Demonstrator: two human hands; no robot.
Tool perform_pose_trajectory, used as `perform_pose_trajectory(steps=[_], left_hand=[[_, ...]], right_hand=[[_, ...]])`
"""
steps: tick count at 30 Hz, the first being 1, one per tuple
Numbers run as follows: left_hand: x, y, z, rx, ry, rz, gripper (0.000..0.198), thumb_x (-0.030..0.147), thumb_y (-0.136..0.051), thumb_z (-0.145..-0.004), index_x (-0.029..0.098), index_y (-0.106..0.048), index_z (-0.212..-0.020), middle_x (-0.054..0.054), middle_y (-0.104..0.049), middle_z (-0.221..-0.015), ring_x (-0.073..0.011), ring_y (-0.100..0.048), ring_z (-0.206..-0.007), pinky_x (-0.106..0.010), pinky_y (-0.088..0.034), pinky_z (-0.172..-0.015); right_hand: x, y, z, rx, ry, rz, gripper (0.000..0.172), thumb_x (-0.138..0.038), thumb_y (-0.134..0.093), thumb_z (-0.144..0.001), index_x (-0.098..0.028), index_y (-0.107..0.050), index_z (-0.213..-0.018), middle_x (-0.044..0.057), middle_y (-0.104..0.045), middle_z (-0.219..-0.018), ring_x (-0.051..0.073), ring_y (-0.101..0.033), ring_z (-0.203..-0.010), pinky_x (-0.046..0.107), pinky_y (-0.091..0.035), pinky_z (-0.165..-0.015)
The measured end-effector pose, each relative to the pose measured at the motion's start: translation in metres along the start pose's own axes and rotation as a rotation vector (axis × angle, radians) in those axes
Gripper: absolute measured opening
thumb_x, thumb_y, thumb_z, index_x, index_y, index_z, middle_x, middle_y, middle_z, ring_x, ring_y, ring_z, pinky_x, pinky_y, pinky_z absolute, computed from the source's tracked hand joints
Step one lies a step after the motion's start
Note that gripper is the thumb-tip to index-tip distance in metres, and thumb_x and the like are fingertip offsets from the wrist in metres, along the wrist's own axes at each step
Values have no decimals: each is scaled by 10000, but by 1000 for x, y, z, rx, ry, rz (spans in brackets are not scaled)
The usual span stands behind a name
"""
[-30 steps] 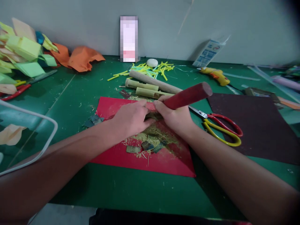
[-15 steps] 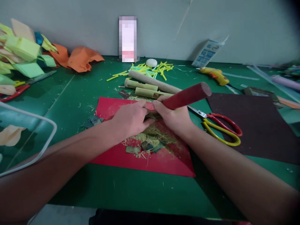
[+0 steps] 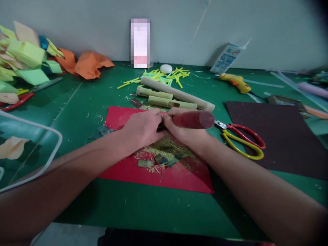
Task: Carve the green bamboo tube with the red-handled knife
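My right hand point(image 3: 186, 134) is closed around the thick red wooden handle point(image 3: 191, 120) of a tool; its working end is hidden between my hands. Close against it, my left hand point(image 3: 140, 129) is closed, its fingers curled round what seems to be a piece of bamboo, mostly covered. Both hands are over a red sheet point(image 3: 153, 180) strewn with bamboo shavings point(image 3: 164, 147) and small green-grey chips point(image 3: 145, 163). Just beyond lie two notched bamboo pieces point(image 3: 160, 100) and a long wooden stick point(image 3: 176, 93).
Scissors point(image 3: 246, 143) with red and yellow handles lie right of my hands, partly on a dark sheet point(image 3: 276, 133). Behind are cut yellow-green strips point(image 3: 153, 76), a white oval object point(image 3: 166, 69) and a yellow glue gun point(image 3: 234, 83). Folded papers point(image 3: 28, 54) fill the back left.
The red handle has swung down and toward me, from angled up to nearly level, with my right hand turning along. My left hand has hardly moved.
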State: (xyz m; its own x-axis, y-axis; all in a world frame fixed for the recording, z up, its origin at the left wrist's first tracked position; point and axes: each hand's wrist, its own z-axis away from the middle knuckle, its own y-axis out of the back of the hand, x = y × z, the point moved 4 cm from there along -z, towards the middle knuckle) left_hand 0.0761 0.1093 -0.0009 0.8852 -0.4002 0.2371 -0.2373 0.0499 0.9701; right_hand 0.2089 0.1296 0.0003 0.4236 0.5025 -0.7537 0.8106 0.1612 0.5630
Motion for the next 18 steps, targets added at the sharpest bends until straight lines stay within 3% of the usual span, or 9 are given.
perform_pose_trajectory(steps=[7, 18], left_hand=[[2, 1, 3, -37, -30, -24, 347, 421, -569, -954, 162, -708, -1138, -113, -646, -1125, -273, -661, -1002, -342, -509, -733], [4, 1, 2, -58, -14, -60, 385, 424, -611, -929, 166, -696, -1202, -121, -645, -1194, -315, -653, -1073, -381, -538, -771]], right_hand=[[5, 1, -4, 33, 13, -102, 302, -261, -558, -852, -218, -460, -570, -44, -417, -546, 108, -374, -554, 300, -321, -566], [11, 2, -7, 74, -79, -181, 240, -251, -579, -794, -205, -492, -575, -38, -455, -591, 108, -403, -601, 303, -339, -598]])
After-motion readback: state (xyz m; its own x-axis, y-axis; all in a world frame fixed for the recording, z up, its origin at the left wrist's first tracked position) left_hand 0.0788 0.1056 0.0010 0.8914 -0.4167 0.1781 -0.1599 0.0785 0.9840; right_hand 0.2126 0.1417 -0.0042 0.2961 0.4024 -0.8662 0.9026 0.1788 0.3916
